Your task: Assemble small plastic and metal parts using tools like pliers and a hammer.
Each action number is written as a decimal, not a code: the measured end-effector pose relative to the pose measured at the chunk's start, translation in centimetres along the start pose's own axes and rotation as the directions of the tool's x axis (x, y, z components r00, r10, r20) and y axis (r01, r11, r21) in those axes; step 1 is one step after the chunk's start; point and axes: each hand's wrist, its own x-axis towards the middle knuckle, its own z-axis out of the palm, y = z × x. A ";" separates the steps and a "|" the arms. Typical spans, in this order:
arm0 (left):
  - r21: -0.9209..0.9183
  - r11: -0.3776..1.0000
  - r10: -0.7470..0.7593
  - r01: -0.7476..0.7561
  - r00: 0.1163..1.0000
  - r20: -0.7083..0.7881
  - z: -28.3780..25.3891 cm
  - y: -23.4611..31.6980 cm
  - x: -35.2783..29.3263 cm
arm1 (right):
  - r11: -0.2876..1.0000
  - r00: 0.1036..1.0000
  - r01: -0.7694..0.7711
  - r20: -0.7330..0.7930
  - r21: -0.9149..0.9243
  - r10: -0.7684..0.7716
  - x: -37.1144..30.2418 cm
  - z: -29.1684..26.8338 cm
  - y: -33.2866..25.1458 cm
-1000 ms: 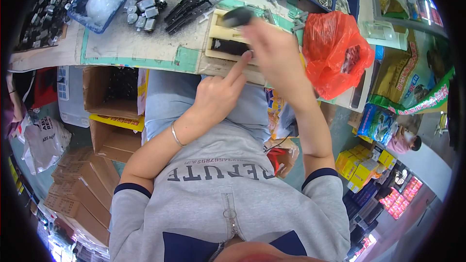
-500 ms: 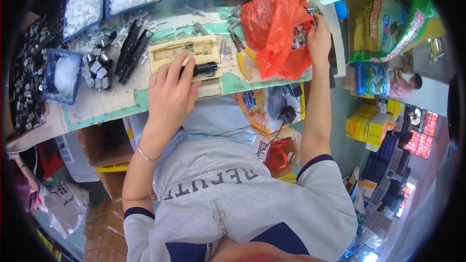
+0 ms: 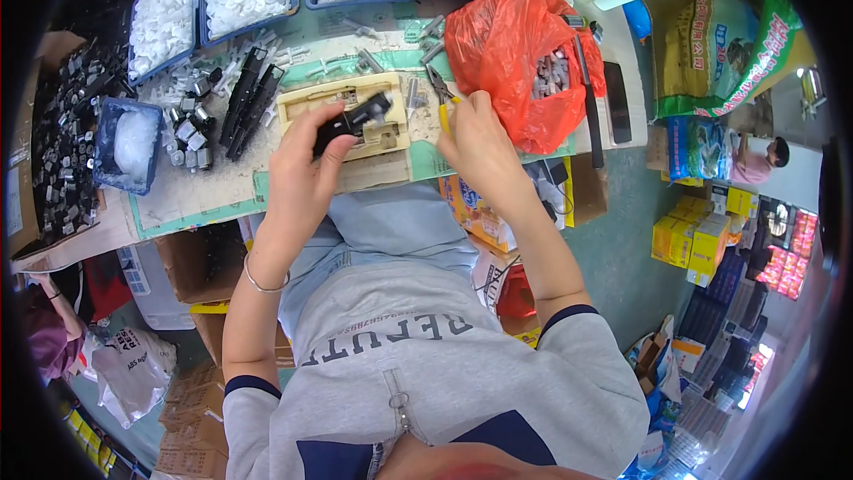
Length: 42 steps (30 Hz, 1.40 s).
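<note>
Black part (image 3: 354, 119) clamped in my left hand's (image 3: 302, 160) fingers above the cream fixture (image 3: 311, 96) | right of fixture, my right hand (image 3: 480, 147) at yellow-handled pliers (image 3: 446, 116), finger closure unclear

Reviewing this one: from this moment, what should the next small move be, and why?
Probably to firm up the right hand's grip on the yellow-handled pliers and bring them toward the black part. The right fingers are at the pliers' handles, while the left hand holds the black part over the cream fixture.
</note>
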 end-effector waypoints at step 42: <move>-0.086 0.987 0.130 -0.138 0.987 -0.097 -2.2 2.0 -2.6 | 0.844 0.903 0.322 0.128 0.429 -0.409 -3.4 -3.7 -8.0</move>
